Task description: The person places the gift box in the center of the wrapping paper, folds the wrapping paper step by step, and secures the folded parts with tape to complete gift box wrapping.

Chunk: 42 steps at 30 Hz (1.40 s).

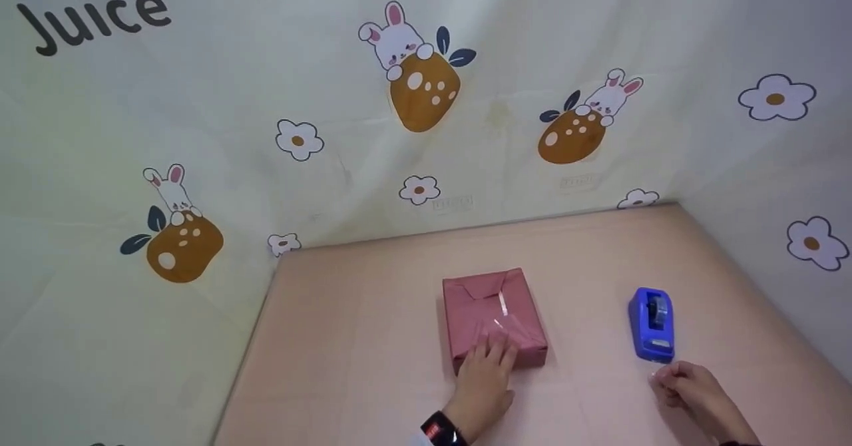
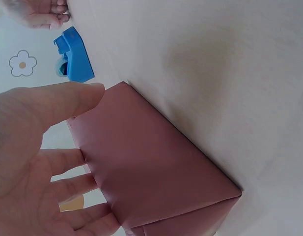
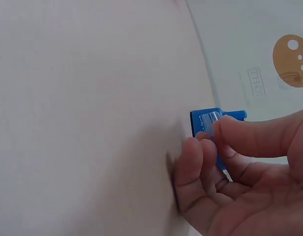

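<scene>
A box wrapped in dark pink paper [image 1: 469, 313] lies on the table, with folded flaps and shiny strips of clear tape [image 1: 503, 303] on top. My left hand [image 1: 484, 381] rests on its near part, fingers extended over the upper face; the left wrist view shows the thumb [image 2: 75, 101] apart from the fingers beside the box's near side. To the right, my right hand [image 1: 695, 393] pinches a short piece of clear tape [image 3: 208, 118] between thumb and fingers. Just beyond those fingertips stands a blue tape dispenser [image 1: 639, 326] with a clear roll in it.
The table [image 1: 346, 339] has a pale pinkish cover. Behind it and on both sides hangs a light cloth [image 1: 506, 6] printed with rabbits, brown fruit and flowers, which meets the table's edges. A dark watch [image 1: 442, 428] sits on my left wrist.
</scene>
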Motion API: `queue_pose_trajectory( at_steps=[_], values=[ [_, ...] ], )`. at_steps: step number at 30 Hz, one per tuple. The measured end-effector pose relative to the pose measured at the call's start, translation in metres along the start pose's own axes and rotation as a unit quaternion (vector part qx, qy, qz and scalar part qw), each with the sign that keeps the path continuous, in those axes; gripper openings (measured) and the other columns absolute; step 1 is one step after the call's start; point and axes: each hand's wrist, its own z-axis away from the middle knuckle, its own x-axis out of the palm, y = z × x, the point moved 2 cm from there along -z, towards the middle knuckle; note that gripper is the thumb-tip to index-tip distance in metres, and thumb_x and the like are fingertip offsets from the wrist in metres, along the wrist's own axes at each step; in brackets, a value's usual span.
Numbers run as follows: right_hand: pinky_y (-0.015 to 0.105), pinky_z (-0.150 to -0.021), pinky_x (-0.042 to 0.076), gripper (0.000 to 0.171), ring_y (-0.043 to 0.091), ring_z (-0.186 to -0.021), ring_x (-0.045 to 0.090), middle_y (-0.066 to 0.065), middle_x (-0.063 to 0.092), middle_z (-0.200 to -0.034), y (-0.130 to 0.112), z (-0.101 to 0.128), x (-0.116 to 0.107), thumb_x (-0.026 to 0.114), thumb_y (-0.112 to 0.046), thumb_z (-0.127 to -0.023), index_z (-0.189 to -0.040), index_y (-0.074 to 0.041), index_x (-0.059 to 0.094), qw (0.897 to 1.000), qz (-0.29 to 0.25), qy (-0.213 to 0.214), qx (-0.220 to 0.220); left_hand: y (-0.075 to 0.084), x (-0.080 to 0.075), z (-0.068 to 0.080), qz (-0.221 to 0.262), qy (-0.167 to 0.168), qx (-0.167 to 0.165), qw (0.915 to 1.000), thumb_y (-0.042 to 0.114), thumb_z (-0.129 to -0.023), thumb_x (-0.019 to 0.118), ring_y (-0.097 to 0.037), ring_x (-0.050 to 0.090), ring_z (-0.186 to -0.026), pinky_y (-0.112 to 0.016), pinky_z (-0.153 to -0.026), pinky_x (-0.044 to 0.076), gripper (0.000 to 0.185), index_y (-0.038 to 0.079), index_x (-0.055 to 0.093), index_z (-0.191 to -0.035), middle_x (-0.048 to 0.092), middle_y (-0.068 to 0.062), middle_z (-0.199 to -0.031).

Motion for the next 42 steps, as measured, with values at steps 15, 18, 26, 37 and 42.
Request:
queue_pose_trajectory(
  at_steps=[15, 18, 26, 37, 42],
  values=[
    [0.028, -0.066, 0.049, 0.028, 0.016, -0.072, 0.056, 0.004, 0.064, -0.082, -0.028, 0.019, 0.022, 0.063, -0.014, -0.083, -0.102, 0.006, 0.062, 0.997, 0.031, 0.021, -0.064, -0.001, 0.002, 0.0, -0.015, 0.051, 0.016, 0.9984, 0.047, -0.072, 0.069, -0.028, 0.043, -0.124, -0.037, -0.1, 0.04, 0.07, 0.017, 0.045, -0.13, 0.045, -0.003, -0.134],
    [0.029, -0.067, 0.051, 0.031, 0.017, -0.073, 0.057, 0.005, 0.066, -0.085, -0.037, 0.024, 0.028, 0.064, -0.015, -0.083, -0.104, 0.007, 0.061, 0.995, 0.035, 0.022, -0.092, -0.001, 0.002, 0.0, -0.01, 0.047, 0.015, 0.9987, 0.047, -0.072, 0.069, -0.028, 0.042, -0.124, -0.037, -0.099, 0.041, 0.069, 0.017, 0.045, -0.13, 0.044, -0.003, -0.135],
    [0.029, -0.067, 0.048, 0.042, 0.017, -0.075, 0.051, 0.002, 0.058, -0.081, -0.052, 0.031, 0.043, 0.064, -0.033, -0.082, -0.103, 0.004, 0.062, 0.992, 0.058, 0.02, -0.11, -0.001, 0.001, 0.0, -0.02, 0.031, 0.014, 0.9992, 0.049, -0.073, 0.068, -0.027, 0.04, -0.125, -0.037, -0.1, 0.04, 0.071, 0.018, 0.042, -0.131, 0.042, -0.002, -0.136],
    [0.023, -0.056, 0.049, 0.031, 0.007, -0.062, 0.053, -0.001, 0.063, -0.077, -0.064, 0.034, 0.061, 0.06, -0.017, -0.085, -0.099, 0.01, 0.059, 0.98, 0.014, -0.041, -0.196, 0.0, 0.0, 0.0, -0.013, 0.004, -0.001, 0.9999, 0.047, -0.073, 0.068, -0.024, 0.042, -0.123, -0.036, -0.099, 0.04, 0.068, 0.022, 0.042, -0.131, 0.045, 0.001, -0.131],
    [0.022, -0.053, 0.049, 0.027, 0.007, -0.059, 0.053, 0.0, 0.063, -0.075, -0.068, 0.034, 0.07, 0.062, -0.013, -0.083, -0.098, 0.01, 0.06, 0.978, 0.001, -0.037, -0.205, 0.0, 0.001, 0.0, -0.013, 0.01, 0.002, 0.9999, 0.047, -0.073, 0.068, -0.025, 0.041, -0.125, -0.036, -0.1, 0.04, 0.07, 0.022, 0.041, -0.133, 0.044, 0.001, -0.133]
  ],
)
